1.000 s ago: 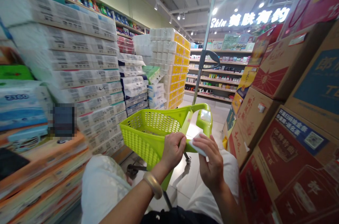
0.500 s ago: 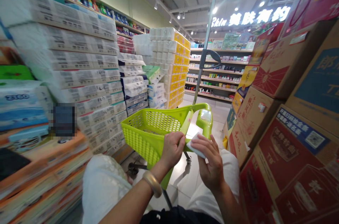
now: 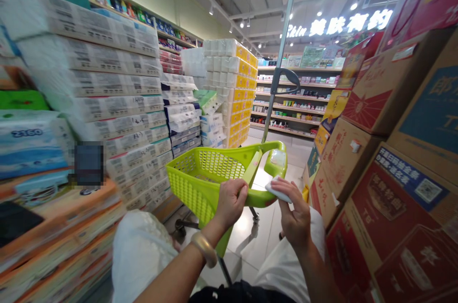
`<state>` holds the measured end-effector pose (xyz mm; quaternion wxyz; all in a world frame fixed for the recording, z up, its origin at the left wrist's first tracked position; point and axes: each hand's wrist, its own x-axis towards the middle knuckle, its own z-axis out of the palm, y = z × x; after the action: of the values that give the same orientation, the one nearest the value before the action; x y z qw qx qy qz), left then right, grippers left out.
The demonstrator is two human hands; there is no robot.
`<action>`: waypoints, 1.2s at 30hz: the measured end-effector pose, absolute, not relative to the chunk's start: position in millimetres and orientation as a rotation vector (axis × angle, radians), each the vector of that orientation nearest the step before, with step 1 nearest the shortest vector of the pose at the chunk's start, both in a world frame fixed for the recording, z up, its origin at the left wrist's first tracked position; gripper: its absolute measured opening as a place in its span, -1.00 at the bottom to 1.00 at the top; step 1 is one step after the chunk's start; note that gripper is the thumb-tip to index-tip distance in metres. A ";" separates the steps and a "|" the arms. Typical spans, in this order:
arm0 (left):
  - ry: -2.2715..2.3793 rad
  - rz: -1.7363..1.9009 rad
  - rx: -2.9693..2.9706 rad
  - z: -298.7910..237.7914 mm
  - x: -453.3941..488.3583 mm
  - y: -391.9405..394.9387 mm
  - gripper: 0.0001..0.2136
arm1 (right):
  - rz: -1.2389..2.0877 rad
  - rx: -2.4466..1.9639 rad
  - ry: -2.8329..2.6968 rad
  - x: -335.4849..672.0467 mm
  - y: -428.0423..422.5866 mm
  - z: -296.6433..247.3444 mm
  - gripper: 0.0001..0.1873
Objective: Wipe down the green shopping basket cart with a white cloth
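Bright, even light from ceiling spotlights (image 3: 213, 10); soft glare on floor tiles (image 3: 243, 250); wide-angle bending and slight blur across left-edge paper packs (image 3: 82, 74); one pixelated patch (image 3: 88, 163).

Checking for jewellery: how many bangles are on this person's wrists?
1: a gold-coloured bangle on the left wrist, behind the left hand. The right wrist, below the right hand, shows none, though its far side is hidden.

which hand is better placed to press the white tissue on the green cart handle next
Probably the right. Your right hand already pinches the white tissue just above the lime-green cart handle. Your left hand is closed around that handle and holds nothing else, so it seems better left steadying the cart.
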<state>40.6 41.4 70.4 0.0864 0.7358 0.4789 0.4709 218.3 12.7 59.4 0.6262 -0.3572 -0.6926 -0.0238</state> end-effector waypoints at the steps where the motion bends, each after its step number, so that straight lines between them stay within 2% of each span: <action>1: 1.426 1.403 2.188 70.5 40.1 41.8 -0.70 | -0.047 -0.831 -1.566 218.3 13.2 59.3 -0.77; 7: 1.438 1.413 2.164 70.7 35.2 44.0 -0.73 | -0.091 -0.749 -1.739 208.9 6.2 59.6 -0.73; 11: 1.450 1.415 2.150 71.9 30.0 44.6 -0.74 | -0.061 -0.821 -1.668 215.4 14.5 60.7 -0.77; 27: 1.432 1.432 2.082 73.7 10.6 45.6 -0.77 | -0.065 -0.800 -1.724 212.4 12.2 66.1 -0.73; 36: 1.303 1.360 2.092 79.0 -13.6 49.9 -0.67 | -0.077 -0.835 -1.774 206.2 8.5 69.0 -0.72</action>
<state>-13.6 49.9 79.0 0.1626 0.7333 0.4567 0.4766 206.2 8.5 69.0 0.5561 -0.3536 -0.7514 -0.0325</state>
